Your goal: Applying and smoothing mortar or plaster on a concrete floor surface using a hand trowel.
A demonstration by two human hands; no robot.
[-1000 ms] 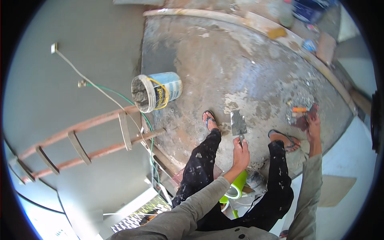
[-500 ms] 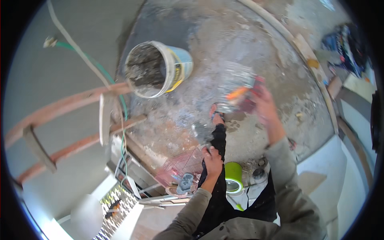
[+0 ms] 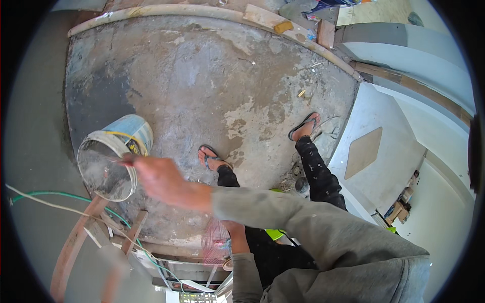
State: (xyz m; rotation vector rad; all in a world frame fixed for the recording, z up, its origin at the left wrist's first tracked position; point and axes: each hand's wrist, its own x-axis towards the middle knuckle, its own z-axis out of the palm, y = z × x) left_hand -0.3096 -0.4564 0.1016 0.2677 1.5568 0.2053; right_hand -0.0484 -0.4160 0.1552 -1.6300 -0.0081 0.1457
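My right hand [image 3: 164, 182] reaches left to the mouth of a blue and white bucket [image 3: 134, 129]. It is closed around a tool whose dark red end [image 3: 128, 159] shows at the fingers; motion blur hides the rest. Grey, mortar-like material coats the bucket's inside [image 3: 103, 164]. Beneath my right sleeve [image 3: 252, 204], my left hand [image 3: 234, 228] shows only at its back and wrist. Its fingers and anything in them are hidden by the right forearm.
Wooden rails [image 3: 76, 247] and a green hose [image 3: 55, 193] lie beside the bucket. A pink wire rack [image 3: 214, 242] and a bright green container [image 3: 274, 234] sit near my legs. A curved pale edging [image 3: 166, 10] bounds the stained concrete floor at the far side.
My right hand has swung from the right across to the bucket on the left. The view has turned, and the orange-handled grey tool and the left hand's grey blade are out of sight.
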